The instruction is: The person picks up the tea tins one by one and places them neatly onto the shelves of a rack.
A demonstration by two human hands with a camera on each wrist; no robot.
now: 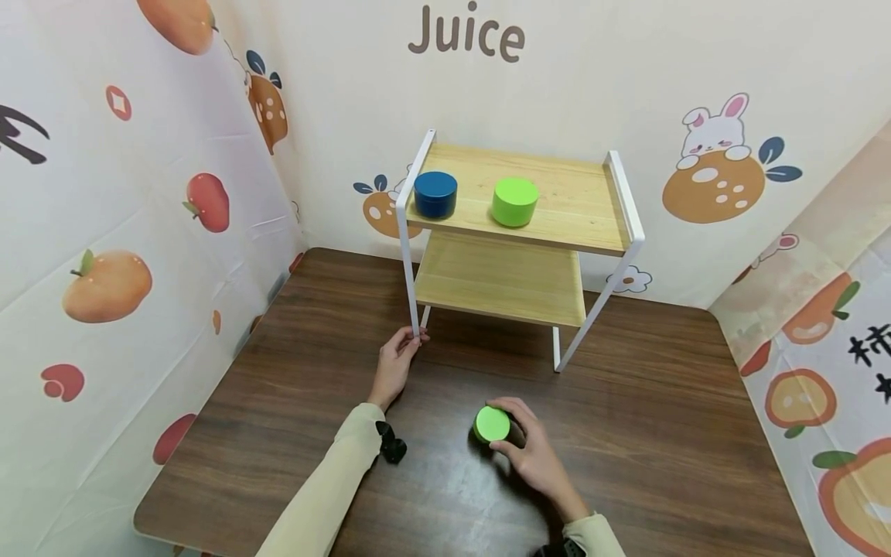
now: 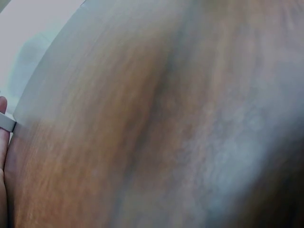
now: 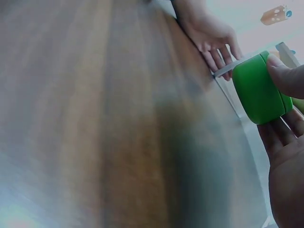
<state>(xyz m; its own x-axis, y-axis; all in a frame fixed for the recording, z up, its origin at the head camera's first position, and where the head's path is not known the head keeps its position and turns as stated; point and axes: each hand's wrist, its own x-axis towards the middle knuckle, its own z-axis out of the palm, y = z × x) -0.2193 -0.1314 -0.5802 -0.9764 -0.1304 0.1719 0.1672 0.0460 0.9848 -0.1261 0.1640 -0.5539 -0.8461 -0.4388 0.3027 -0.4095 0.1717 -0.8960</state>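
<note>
My right hand [image 1: 534, 456] grips a small round green tin [image 1: 492, 425] between thumb and fingers, over the near middle of the table. In the right wrist view the same tin shows its side and a lid seam. Whether its base touches the table I cannot tell. At the lower end of the white front left leg [image 1: 409, 286] of a two-tier shelf, my left hand [image 1: 394, 367] pinches the leg with its fingertips. On the shelf's upper wooden board [image 1: 571, 193] stand a blue round tin [image 1: 435, 195] at the left and a larger green round tin [image 1: 515, 202] beside it.
The lower board [image 1: 501, 280] of the shelf carries nothing visible. Beneath everything is a dark brown wooden table [image 1: 647, 433] with rounded corners. Fruit-printed cloths [image 1: 327, 93] hang behind and on both sides.
</note>
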